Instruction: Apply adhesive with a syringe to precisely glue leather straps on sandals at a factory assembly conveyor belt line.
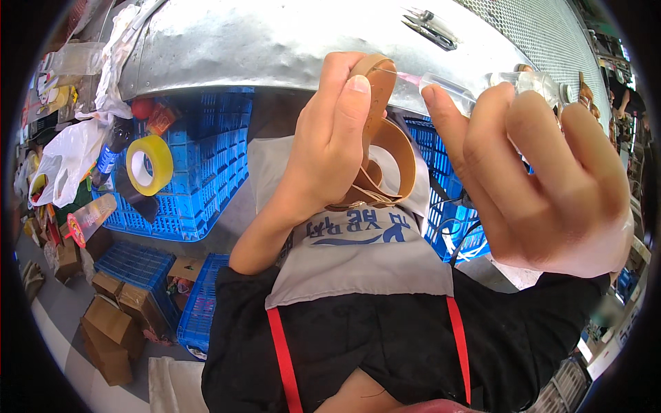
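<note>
My left hand (327, 141) grips a tan leather-like strap (380, 86), its thumb and fingers closed on the upper end. The rest of the strap hangs in loops (406, 165) before my grey apron, with a small metal-looking piece low down. My right hand (544, 179) is raised to the right, its fingers bent around a clear syringe-like tube (447, 91). The tube's thin needle tip, with a pink base, points left and reaches the strap's edge. My fingers hide part of the tube.
A metal-topped bench (275, 41) spans the far side, with small black snips (430, 31) on it. Beyond my right hand lies a clear bottle-like container (540, 86). At left, a blue crate (200, 165) carries a yellow tape roll (150, 165). Cardboard boxes (113, 330) stand lower left.
</note>
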Available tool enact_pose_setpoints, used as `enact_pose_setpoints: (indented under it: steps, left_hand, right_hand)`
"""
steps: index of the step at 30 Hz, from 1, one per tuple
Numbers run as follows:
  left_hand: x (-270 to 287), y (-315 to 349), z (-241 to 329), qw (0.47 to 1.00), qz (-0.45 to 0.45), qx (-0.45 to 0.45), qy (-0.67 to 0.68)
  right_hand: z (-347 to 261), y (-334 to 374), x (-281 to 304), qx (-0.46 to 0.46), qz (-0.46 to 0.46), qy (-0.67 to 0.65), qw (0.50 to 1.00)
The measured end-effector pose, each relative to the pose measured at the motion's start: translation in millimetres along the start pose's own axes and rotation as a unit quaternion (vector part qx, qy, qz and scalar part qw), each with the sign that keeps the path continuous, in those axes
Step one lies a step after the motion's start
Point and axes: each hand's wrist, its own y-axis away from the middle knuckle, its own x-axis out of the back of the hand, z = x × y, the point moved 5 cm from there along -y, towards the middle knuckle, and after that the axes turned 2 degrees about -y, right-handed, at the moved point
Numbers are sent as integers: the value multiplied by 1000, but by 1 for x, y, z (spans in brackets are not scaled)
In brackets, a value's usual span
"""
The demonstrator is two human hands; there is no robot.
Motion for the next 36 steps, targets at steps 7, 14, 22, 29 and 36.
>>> enact_pose_setpoints:
  steps: [7,14,22,29,36]
  left_hand:
    - [-1,-1,-1,1000,0,-7,11]
    - [0,1,-2,1000,-17,-3,22]
    - [-1,2,-10,994,-55,15,95]
    - [-1,3,-9,985,-99,15,143]
    - [-2,4,-7,983,-117,16,142]
  right_hand:
    - [-11,-9,-3,86,71,164,980]
    - [17,-15,9,99,-48,1,994]
    - [40,-8,1,127,2,-116,985]
    - [42,-4,1,144,5,-109,983]
    - [43,-1,1,137,2,-122,983]
